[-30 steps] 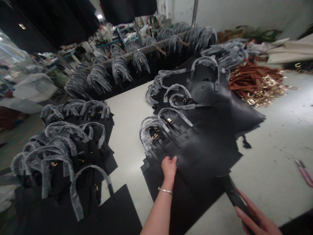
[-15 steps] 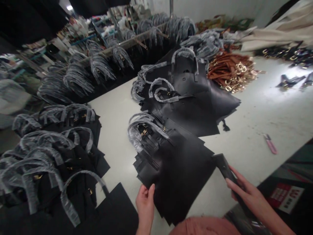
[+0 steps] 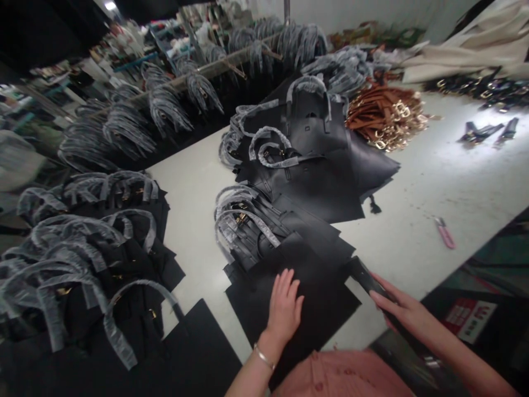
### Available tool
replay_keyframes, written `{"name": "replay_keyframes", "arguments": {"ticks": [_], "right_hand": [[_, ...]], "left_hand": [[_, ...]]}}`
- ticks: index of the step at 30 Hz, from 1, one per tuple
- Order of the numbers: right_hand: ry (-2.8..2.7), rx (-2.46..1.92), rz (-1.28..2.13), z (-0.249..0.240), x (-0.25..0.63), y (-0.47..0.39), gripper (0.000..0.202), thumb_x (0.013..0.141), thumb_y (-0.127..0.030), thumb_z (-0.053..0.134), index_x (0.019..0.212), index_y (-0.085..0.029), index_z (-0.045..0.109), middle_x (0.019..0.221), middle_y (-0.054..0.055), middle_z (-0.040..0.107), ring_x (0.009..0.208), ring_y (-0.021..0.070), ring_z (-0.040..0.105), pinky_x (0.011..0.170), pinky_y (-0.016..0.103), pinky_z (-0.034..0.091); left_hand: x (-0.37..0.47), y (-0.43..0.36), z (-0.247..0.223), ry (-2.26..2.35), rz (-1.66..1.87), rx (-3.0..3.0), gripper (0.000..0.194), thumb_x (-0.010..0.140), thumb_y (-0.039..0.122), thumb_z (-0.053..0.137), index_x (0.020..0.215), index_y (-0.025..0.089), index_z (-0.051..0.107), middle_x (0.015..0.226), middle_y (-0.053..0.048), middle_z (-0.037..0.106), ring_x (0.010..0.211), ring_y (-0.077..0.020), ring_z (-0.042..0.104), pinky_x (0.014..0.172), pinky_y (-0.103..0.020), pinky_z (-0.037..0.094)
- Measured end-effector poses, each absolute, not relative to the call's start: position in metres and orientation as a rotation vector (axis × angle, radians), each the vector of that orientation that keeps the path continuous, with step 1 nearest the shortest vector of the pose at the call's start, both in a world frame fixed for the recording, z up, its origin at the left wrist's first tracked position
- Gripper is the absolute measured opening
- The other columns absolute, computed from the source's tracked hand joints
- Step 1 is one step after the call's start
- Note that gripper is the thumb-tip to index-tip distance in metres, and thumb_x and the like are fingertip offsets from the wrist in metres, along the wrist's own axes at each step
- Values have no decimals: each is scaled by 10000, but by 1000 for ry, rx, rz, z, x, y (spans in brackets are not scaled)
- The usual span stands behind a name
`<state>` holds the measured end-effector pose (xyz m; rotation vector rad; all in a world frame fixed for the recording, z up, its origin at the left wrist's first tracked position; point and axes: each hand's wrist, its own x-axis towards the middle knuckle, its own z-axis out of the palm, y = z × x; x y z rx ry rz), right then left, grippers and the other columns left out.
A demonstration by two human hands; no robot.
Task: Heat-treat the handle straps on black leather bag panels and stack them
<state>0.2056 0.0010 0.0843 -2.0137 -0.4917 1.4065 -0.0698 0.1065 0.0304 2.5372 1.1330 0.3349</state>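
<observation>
My left hand (image 3: pixel 285 303), a bracelet at its wrist, lies flat with fingers apart on a black leather bag panel (image 3: pixel 330 314). Under and beyond that panel is a stack of similar panels (image 3: pixel 330 234). Their curved handles (image 3: pixel 225 229), wrapped in clear plastic, point away to the left and show gold-coloured fittings. On the right, my right hand (image 3: pixel 397 303) is closed around a long black strap-like strip (image 3: pixel 363 278). The strip's far end is by the right edge of the stack, and its lower end hangs below the table edge.
More black bag panels with wrapped handles (image 3: pixel 78 237) cover the left side. Farther back lie larger black bag pieces (image 3: pixel 322 176) and brown straps with gold buckles (image 3: pixel 378 118). Pink-handled snips (image 3: pixel 445 234) rest at right on the white table (image 3: pixel 413 220). Wrapped handles hang on a rail (image 3: pixel 210 69).
My left hand has gone from the panel's left edge to lying on top of it. The top panel has shifted toward me, uncovering the ones beneath. My right hand still holds the strip.
</observation>
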Motion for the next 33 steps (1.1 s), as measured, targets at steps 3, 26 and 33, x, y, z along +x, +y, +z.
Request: {"name": "replay_keyframes", "arguments": {"ticks": [3,26,33], "right_hand": [[-506,-1974,1517,96,206,-6,818,715,-549,664,1430,-216,443,498,-52,576,396,143,496,392,238,374],[-242,-1800,1543,83,217,3,645,834,-496,590,1406,-234,446,571,-56,546,350,81,470,334,184,326],[-319,-1790,1570,80,239,19,565,871,-445,560,1391,-252,454,589,-60,510,339,63,457,316,164,336]], "left_hand": [[-38,116,23,1078,181,2618,494,902,338,531,1375,241,425,1511,-86,316,1410,-292,229,1129,-587,208],[30,125,8,865,138,2738,450,950,261,401,1394,191,409,1515,-94,309,1397,-256,266,1129,-460,258],[38,128,13,868,89,2808,391,889,238,497,1275,179,505,1405,-118,443,1232,-276,429,991,-442,397]]}}
